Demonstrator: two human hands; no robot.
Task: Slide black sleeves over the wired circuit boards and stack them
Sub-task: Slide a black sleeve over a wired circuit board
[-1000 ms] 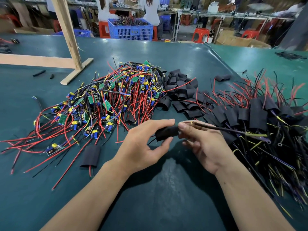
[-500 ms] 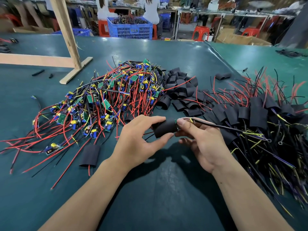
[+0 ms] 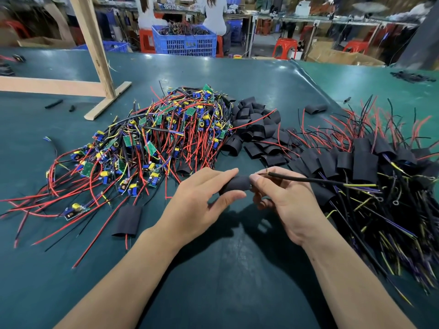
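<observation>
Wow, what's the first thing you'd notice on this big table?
The big tangle of red wires and little green circuit boards heaped left of middle on the green table jumps out first. To its right lie loose black sleeves, and farther right a stack of finished, sleeved boards. In front, the left hand and right hand hold one black sleeve between them, its black wire trailing off to the right.

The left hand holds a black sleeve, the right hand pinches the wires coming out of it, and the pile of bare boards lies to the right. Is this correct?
Not quite. The head view shows the pile of bare boards lying to the left. The left hand does hold the black sleeve, and the right hand pinches its wires.
</observation>
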